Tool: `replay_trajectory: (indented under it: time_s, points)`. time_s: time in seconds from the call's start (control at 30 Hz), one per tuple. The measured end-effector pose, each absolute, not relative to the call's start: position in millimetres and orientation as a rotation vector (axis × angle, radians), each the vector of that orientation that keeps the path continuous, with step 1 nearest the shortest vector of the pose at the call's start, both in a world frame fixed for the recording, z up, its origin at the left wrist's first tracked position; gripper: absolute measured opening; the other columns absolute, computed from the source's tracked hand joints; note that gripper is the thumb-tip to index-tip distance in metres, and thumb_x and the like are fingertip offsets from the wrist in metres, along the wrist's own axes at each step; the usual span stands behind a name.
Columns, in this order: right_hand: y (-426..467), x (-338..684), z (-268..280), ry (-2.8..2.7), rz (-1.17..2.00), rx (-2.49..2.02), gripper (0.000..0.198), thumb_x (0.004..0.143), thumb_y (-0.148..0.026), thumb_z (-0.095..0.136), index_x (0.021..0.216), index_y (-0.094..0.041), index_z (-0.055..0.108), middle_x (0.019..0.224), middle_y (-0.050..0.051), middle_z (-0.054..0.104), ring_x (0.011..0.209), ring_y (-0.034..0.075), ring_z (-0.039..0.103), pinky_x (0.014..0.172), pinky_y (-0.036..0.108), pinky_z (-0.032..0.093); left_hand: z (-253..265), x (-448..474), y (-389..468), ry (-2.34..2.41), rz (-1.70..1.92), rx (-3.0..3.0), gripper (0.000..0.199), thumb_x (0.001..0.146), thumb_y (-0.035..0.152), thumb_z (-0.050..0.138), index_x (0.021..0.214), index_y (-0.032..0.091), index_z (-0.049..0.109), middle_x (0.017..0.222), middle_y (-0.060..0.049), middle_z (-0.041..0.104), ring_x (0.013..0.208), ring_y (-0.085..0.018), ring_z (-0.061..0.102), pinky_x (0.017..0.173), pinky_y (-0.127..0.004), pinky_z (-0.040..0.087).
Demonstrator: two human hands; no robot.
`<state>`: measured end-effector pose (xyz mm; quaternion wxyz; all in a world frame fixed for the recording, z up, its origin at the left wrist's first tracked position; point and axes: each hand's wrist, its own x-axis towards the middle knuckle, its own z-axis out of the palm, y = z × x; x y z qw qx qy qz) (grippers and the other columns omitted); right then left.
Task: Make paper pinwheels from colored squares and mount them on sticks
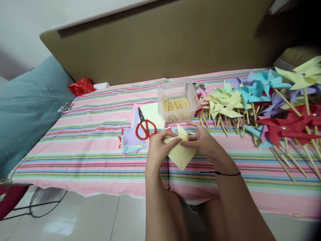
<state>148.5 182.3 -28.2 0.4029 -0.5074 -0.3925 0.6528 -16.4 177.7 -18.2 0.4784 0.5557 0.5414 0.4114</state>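
Between my two hands is a pale yellow paper square [182, 154] with slits cut in from its corners; its upper corner stands up, bent. My left hand [160, 147] pinches the paper's left side, thumb on top. On the right side, my right hand [199, 139] has thumb and fingers closed on the paper. Red-handled scissors [145, 127] lie just beyond my left hand, on sheets of coloured paper [155, 112]. Beside them sits a stack of cut paper squares [131, 138]. A clear plastic box [175, 117] of short wooden sticks [177, 104] stands beyond my hands.
Many-coloured paper pinwheels [225, 106] on sticks are heaped at the right. A striped cloth [87, 154] covers the surface. At the far left are a red plastic bundle [82, 87], a small white item [101, 85], shiny metal pieces [65, 108] and a teal cushion [32, 110].
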Motion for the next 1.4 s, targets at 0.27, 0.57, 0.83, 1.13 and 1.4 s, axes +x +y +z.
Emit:
replay_trajectory:
  time_s: [0.27,0.57,0.83,1.13,1.4]
  points:
    - [181.9,153.4,-31.1,-1.132,1.583,-1.34,0.086,0.056,-0.013,0.074,0.13,-0.023,0.031,0.056,-0.007,0.066,0.054,0.018,0.063,0.049,0.026,0.047,-23.4,-21.0,174.2,1.24,0.815,1.272,0.026,0.067,0.026,0.071,0.084,0.021,0.053,0.06,0.003,0.059,0.054,-0.012,0.053,0.051,-0.021,0.037]
    - [182.4,154.7,-25.4,-1.133,1.562,-1.3,0.101,0.058,-0.021,0.08,0.14,-0.023,0.023,0.076,0.001,0.073,0.068,0.022,0.069,0.056,0.029,0.053,-18.7,-16.4,173.4,1.225,0.887,1.143,0.043,0.059,0.021,0.075,0.086,0.023,0.042,0.053,0.008,0.059,0.046,-0.011,0.054,0.048,-0.018,0.037]
    - [181.5,143.8,-20.6,-0.807,1.45,-1.161,0.104,0.056,-0.033,0.084,0.141,-0.02,0.025,0.085,0.006,0.075,0.073,0.026,0.071,0.064,0.039,0.058,-13.4,8.8,177.9,1.221,1.361,0.683,0.052,0.053,0.021,0.079,0.082,0.023,0.035,0.06,0.002,0.07,0.046,-0.014,0.062,0.051,-0.025,0.05]
    - [183.7,141.9,-24.3,-0.804,1.312,-1.154,0.103,0.051,-0.026,0.085,0.138,-0.02,0.03,0.069,0.002,0.072,0.057,0.025,0.068,0.054,0.039,0.057,-12.3,16.8,175.1,1.217,1.342,0.736,0.053,0.055,0.022,0.079,0.085,0.024,0.034,0.059,0.004,0.068,0.045,-0.015,0.061,0.046,-0.022,0.046]
    - [182.8,151.7,-26.0,-0.873,1.401,-1.242,0.101,0.051,-0.025,0.084,0.136,-0.021,0.031,0.066,0.001,0.071,0.057,0.025,0.067,0.052,0.038,0.056,-10.7,6.7,173.5,1.175,1.221,0.801,0.055,0.055,0.023,0.079,0.092,0.022,0.038,0.062,0.004,0.066,0.052,-0.013,0.061,0.054,-0.022,0.046]
